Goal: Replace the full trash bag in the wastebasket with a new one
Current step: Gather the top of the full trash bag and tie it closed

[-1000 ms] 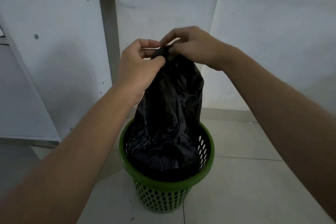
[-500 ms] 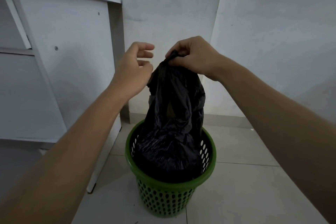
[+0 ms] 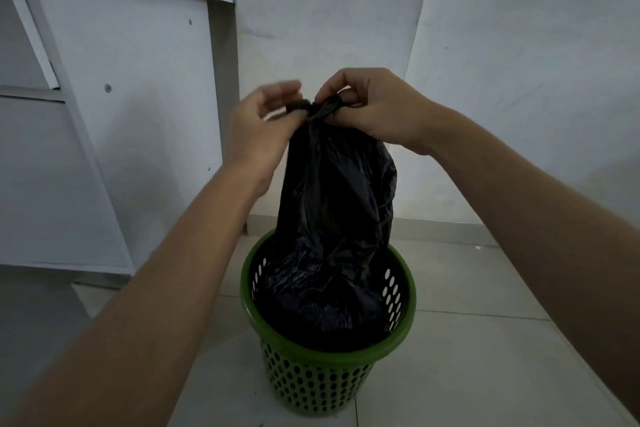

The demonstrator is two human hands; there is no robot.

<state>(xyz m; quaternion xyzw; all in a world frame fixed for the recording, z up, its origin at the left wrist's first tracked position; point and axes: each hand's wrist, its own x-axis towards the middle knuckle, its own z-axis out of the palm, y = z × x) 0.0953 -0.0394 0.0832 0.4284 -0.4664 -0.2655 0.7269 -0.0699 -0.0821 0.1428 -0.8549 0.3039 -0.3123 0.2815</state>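
A full black trash bag point(image 3: 332, 218) stands in a green perforated wastebasket point(image 3: 311, 388) on the floor, its neck gathered and pulled up above the rim. My right hand point(image 3: 377, 111) pinches the twisted top of the bag. My left hand point(image 3: 258, 128) is at the same knot from the left, thumb and fingers closing on a short black end; it is motion-blurred. The lower part of the bag fills the basket. No new bag is in view.
A white desk or cabinet panel point(image 3: 131, 135) stands close on the left of the basket. White walls meet in a corner behind it. Pale floor tiles point(image 3: 485, 340) spread to the right and front.
My left hand, which had let go and drawn back half a second ago, has returned to the bag's top. The right hand has kept its hold throughout.
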